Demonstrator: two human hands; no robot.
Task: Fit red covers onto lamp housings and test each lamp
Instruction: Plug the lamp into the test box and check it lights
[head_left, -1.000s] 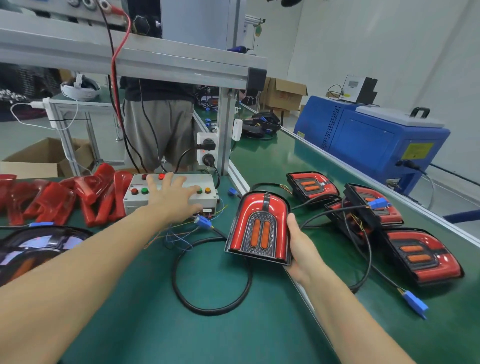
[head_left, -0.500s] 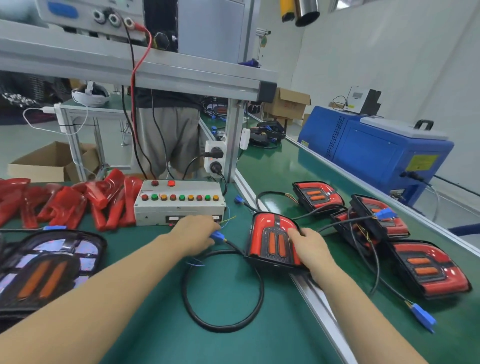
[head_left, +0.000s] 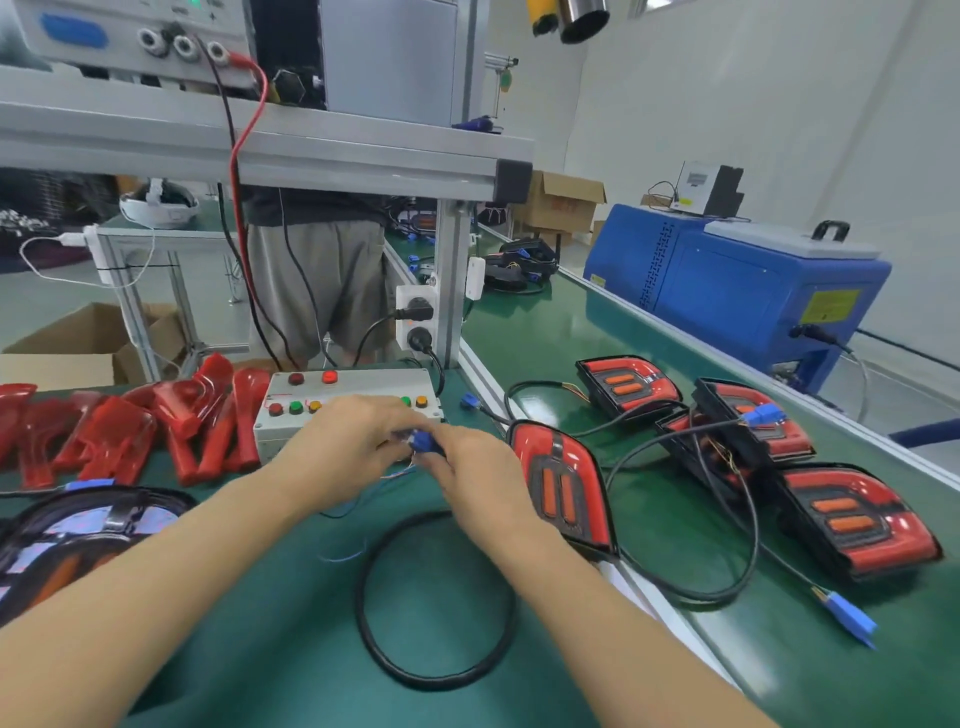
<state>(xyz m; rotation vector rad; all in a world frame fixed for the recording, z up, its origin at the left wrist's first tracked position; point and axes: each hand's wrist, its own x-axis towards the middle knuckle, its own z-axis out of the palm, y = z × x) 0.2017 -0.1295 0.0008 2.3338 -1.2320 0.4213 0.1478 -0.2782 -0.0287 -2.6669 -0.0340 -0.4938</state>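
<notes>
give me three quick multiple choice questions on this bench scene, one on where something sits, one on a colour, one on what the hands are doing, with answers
1. Where does the pile of loose red covers lie?
A. left of the button box
B. on the blue machine
C. inside the cardboard box

2. What colour is the connector between the two hands?
A. yellow
B. blue
C. white

3. What are the hands doing?
A. both lie flat on the bench
B. one lifts a lamp
C. both meet on the connector in front of the button box

Answers:
1 A, the covers are heaped on the green mat left of the button box.
2 B, the connector shows blue between the fingers.
3 C, the left hand and right hand close on the connector, while the nearest lamp lies untouched beside the right hand.
</notes>
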